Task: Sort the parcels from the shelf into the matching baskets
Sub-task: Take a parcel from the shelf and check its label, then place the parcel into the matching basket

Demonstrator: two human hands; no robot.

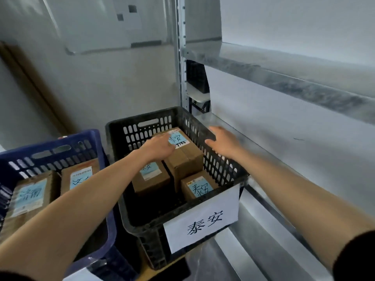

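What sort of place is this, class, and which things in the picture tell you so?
Probably a parcel sorting room: labelled cardboard parcels lie in a black basket bearing a paper destination sign, beside a blue basket and metal shelving.

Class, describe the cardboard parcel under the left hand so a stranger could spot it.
Find the black plastic basket with the white paper sign. Inside, take the tallest brown cardboard box, farthest away. It alone carries a white numbered strip under its blue label.
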